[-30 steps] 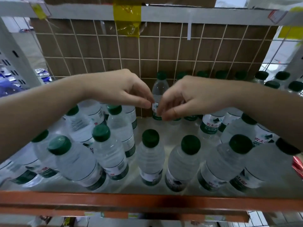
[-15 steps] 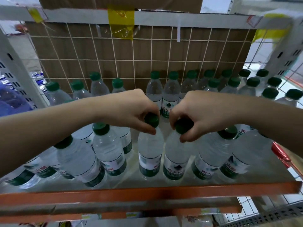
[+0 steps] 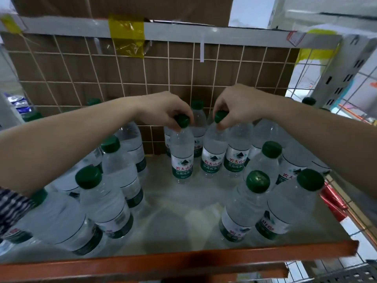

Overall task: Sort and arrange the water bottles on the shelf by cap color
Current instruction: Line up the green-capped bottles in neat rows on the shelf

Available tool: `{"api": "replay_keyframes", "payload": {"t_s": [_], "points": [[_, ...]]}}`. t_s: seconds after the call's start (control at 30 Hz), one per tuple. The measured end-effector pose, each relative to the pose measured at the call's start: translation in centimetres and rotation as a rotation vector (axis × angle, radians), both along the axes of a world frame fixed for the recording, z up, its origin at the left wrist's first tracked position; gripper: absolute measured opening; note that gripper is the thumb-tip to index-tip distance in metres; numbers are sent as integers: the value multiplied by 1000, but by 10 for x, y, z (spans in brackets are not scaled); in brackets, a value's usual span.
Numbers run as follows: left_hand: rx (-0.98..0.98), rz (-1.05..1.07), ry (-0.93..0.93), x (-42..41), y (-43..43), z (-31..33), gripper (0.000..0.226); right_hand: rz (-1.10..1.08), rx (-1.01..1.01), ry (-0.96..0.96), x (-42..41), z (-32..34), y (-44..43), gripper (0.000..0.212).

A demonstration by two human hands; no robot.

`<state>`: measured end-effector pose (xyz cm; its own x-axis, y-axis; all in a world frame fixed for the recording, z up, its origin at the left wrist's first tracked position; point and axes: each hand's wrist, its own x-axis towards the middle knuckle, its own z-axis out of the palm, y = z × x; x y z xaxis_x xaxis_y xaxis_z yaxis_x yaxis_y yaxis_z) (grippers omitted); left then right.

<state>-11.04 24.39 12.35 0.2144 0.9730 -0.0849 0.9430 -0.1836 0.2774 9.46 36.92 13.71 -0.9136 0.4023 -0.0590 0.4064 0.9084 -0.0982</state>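
My left hand (image 3: pixel 163 111) pinches the left bottle (image 3: pixel 182 156) by its green cap, my right hand (image 3: pixel 238 107) the right bottle (image 3: pixel 213 152), side by side at twelve o'clock on the shelf (image 3: pixel 183 211).

A pale, glossy shelf (image 3: pixel 179 211) with an orange front edge (image 3: pixel 183 262) fills the lower view. Behind it stands a white wire grid (image 3: pixel 169 78), backed by brown cardboard sheeting (image 3: pixel 228 72). Above runs a white crossbeam (image 3: pixel 183 34), wrapped at one spot with crinkled yellow tape (image 3: pixel 127 40); a narrow white strip (image 3: pixel 202 50) hangs from it. A cardboard box (image 3: pixel 163 7) sits on top of the beam. At the right, a grey slotted upright (image 3: pixel 344 78) leans into view beside more wire mesh (image 3: pixel 306 78). The light is cool, even and bright beyond the rack.
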Motion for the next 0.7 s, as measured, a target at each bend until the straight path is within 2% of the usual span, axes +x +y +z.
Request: {"api": "replay_keyframes", "payload": {"t_s": [0.2, 0.37, 0.57, 0.7], "points": [[-120, 157, -123, -1, 7, -3, 34, -77, -92, 39, -4, -13, 29, 30], [165, 201, -24, 11, 11, -20, 39, -56, -121, 116, -3, -21, 25, 26], [248, 165, -26, 25, 27, -22, 39, -43, -81, 82, -4, -15, 27, 28], [235, 154, -22, 29, 33, -25, 42, -64, -89, 69, -4, -18, 30, 31]]}}
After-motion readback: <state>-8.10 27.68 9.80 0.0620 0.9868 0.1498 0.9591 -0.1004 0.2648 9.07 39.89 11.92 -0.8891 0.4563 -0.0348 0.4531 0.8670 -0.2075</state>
